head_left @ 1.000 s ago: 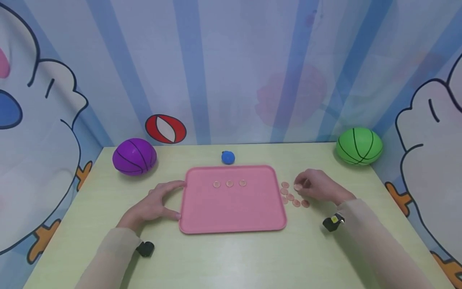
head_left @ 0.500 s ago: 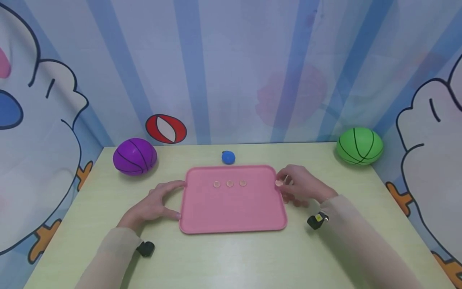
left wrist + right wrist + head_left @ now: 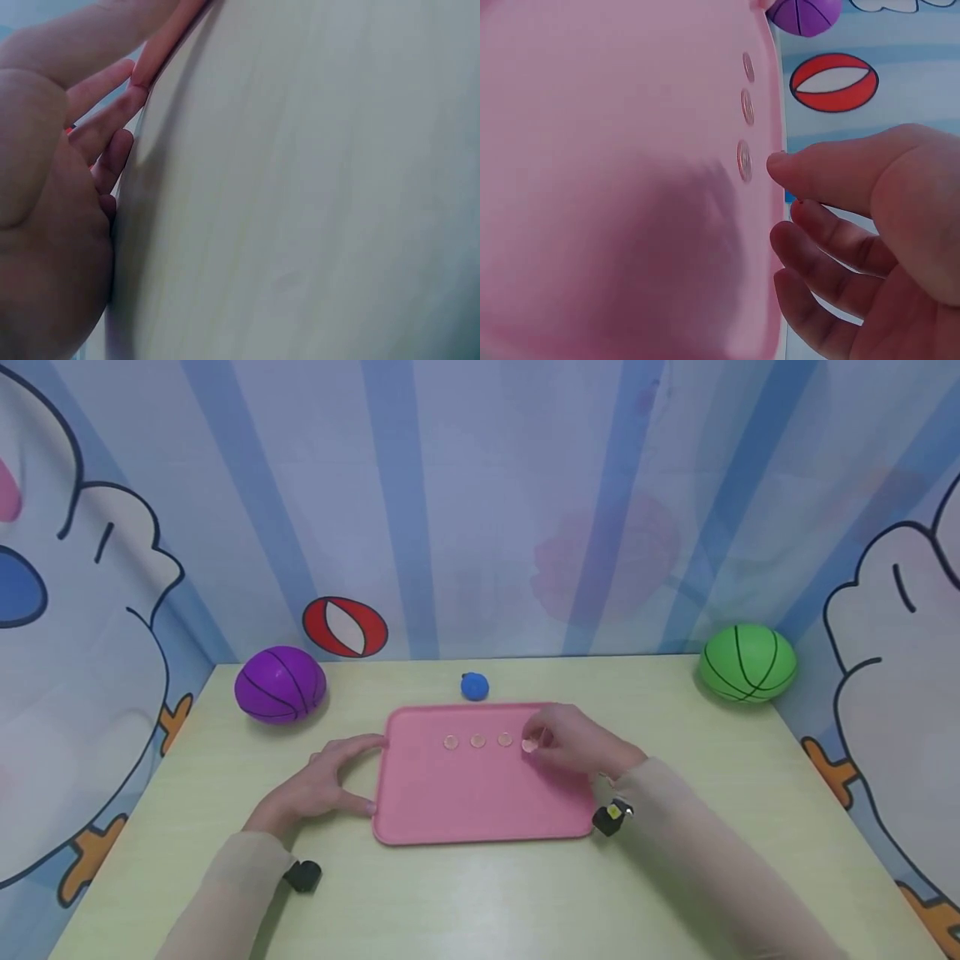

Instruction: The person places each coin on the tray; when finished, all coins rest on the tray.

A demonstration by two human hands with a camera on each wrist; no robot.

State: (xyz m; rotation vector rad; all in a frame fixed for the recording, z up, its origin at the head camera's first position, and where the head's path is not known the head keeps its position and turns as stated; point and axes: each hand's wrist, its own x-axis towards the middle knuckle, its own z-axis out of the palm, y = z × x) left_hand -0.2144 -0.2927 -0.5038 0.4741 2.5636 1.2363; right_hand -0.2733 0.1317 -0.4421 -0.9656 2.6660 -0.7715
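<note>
A pink tray [image 3: 450,802] lies on the table, three small coins [image 3: 477,741] in a row near its far rim. My left hand [image 3: 318,785] rests at the tray's left side, thumb and fingers spread, their tips touching the rim. Over the right part of the tray, my right hand [image 3: 577,742] pinches another coin [image 3: 529,746] between thumb and fingertips, just right of the row. In the right wrist view the row of coins [image 3: 744,160] shows near the thumb, and the pinched coin is hidden behind it. The left wrist view shows the left palm [image 3: 52,277] low against the table.
A small blue ball-like object [image 3: 475,687] sits behind the tray. A purple ball [image 3: 281,685] stands at the back left and a green ball [image 3: 747,663] at the back right. Behind the pale table [image 3: 480,902] hangs a printed curtain [image 3: 495,527].
My right hand has carried the coin leftward from the loose coins beside the tray to over the tray, near the row. The left hand has stayed at the rim.
</note>
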